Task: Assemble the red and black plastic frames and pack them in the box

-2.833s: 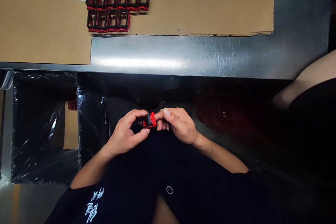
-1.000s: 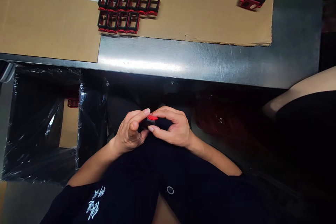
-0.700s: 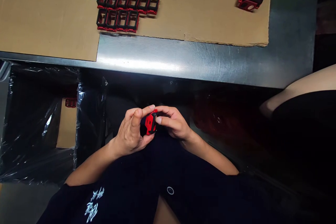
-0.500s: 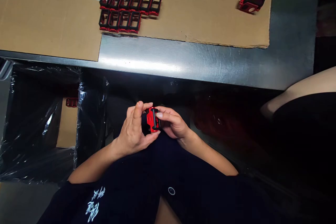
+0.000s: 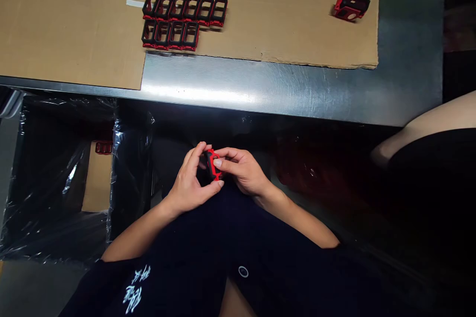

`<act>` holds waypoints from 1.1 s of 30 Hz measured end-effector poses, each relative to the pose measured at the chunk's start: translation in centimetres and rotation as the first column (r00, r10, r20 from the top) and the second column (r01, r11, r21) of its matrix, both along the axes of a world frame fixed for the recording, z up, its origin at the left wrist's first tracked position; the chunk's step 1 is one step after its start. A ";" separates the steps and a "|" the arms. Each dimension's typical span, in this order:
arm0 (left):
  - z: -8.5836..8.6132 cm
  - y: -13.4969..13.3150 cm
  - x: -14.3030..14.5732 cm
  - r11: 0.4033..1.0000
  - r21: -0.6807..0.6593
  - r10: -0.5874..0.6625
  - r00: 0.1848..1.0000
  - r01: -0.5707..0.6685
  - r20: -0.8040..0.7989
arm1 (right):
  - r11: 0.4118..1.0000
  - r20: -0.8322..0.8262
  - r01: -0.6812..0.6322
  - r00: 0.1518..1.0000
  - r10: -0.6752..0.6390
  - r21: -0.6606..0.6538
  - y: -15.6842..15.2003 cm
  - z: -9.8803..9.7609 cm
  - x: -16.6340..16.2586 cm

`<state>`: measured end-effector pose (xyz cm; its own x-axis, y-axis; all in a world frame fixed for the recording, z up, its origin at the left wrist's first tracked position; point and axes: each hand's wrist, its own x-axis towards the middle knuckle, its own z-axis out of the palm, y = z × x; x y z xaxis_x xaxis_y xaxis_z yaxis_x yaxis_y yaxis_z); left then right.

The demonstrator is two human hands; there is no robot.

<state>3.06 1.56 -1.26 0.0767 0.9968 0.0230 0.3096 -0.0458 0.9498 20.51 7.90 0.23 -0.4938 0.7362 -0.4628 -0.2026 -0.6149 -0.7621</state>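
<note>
Head view: both hands are together over the lap, clamped on a small red-and-black plastic frame (image 5: 213, 164). The left hand (image 5: 189, 181) holds it from the left, fingers curled up round the far end, thumb at the near end. The right hand (image 5: 243, 171) pinches from the other side, forefinger (image 5: 219, 162) pressed on the frame. Fingers cover much of it, and its black parts blend into the dark shirt (image 5: 193, 257), so its full shape is hard to make out.

Ahead, a cardboard sheet (image 5: 74, 25) lies on a steel table (image 5: 260, 91). On the sheet are ten more frames (image 5: 176, 22) in two packed rows, six behind four, with a white strip (image 5: 134, 3) just left of the back row. One other frame (image 5: 350, 7) lies alone near the right end, well apart. Left of the lap is a bin (image 5: 130, 168) lined with clear plastic, a red piece (image 5: 103, 147) partly visible inside. A bare arm (image 5: 420, 133) is cut off at the right edge; owner can't be told.
</note>
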 end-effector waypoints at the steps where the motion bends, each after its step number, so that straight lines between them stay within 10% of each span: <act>1: -0.1 0.0 -0.2 0.999 -0.049 -0.013 0.996 0.017 0.084 | 0.987 0.075 -0.031 0.997 0.019 0.160 0.1 0.5 0.2; 3: -0.2 0.0 -0.5 0.980 -0.175 -0.036 0.946 0.097 0.323 | 0.839 0.248 -0.155 0.968 0.025 0.521 0.4 1.5 0.7; 5: -0.1 0.1 -0.7 0.946 -0.270 -0.006 0.844 0.178 0.536 | 0.552 0.397 -0.317 0.917 -0.028 0.771 0.6 2.4 1.2; 7: 0.0 0.2 -0.8 0.931 -0.311 0.053 0.771 0.192 0.634 | 0.315 0.472 -0.426 0.878 -0.084 0.848 0.7 3.0 1.5; 9: 0.1 0.3 -0.8 0.947 -0.289 0.088 0.758 0.137 0.647 | 0.245 0.478 -0.436 0.866 -0.147 0.866 0.7 3.4 1.6; 13: 0.4 0.1 -0.8 0.994 -0.113 0.056 0.817 0.011 0.575 | 0.526 0.422 -0.279 0.890 -0.172 0.803 0.5 3.5 1.9; 16: 0.7 -0.1 -0.8 0.999 0.035 -0.015 0.868 -0.003 0.496 | 0.821 0.385 -0.206 0.923 -0.018 0.532 0.3 3.4 1.8; 18: 0.7 -0.1 -0.7 0.994 0.113 -0.052 0.896 0.002 0.440 | 0.907 0.336 -0.199 0.939 0.069 0.370 0.2 3.2 1.5; 25: -0.6 -0.3 -0.6 0.947 0.319 -0.048 0.974 -0.027 0.223 | 0.940 0.329 -0.173 0.942 0.071 0.293 0.3 3.7 0.2; 33: 0.1 0.1 -0.3 0.950 0.307 -0.065 0.920 -0.062 0.388 | 0.977 0.217 -0.138 0.971 0.101 0.164 0.1 3.2 0.2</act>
<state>2.80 1.62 -1.16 -0.0003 0.9346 0.3558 -0.0810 -0.3547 0.9315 20.71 8.00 3.40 -0.4910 0.7566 -0.4318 0.0371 -0.4770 -0.8781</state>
